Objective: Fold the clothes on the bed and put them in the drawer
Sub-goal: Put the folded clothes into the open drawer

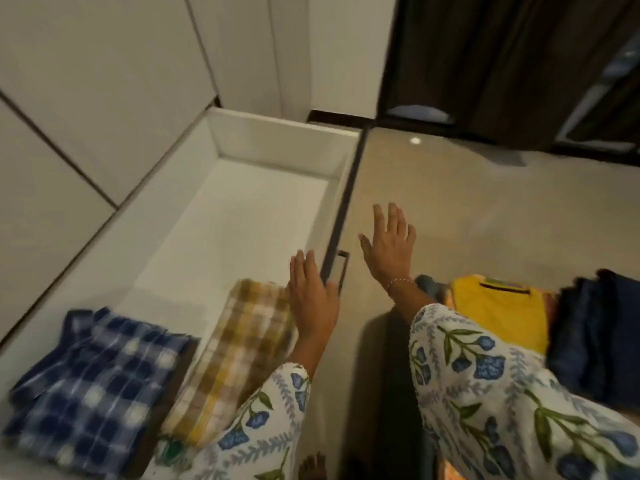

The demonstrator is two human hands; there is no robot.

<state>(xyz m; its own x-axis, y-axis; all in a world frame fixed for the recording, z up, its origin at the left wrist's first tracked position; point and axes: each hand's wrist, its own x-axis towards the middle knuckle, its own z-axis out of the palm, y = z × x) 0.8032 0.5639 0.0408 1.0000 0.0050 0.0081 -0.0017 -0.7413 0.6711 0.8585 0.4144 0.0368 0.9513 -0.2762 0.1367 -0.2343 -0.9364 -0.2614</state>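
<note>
Head view: white drawer pulled out, seen from above. Inside at near end, blue check shirt folded flat on left, yellow-brown check cloth folded beside it on right; a dark edge of smth shows between them, can't tell what. Far part of drawer is bare white bottom.

L hand flat, fingers straight & together, held over drawer's front edge by dark handle, gripping nothing; contact w/ edge can't be told. R hand spread, fingers straight & released, palm down above beige floor, holding nothing; thin bracelet at wrist. Both sleeves white w/ blue floral print.

On floor to right: yellow garment folded, dark blue clothes next to it. Frame is motion-blurred.
</note>
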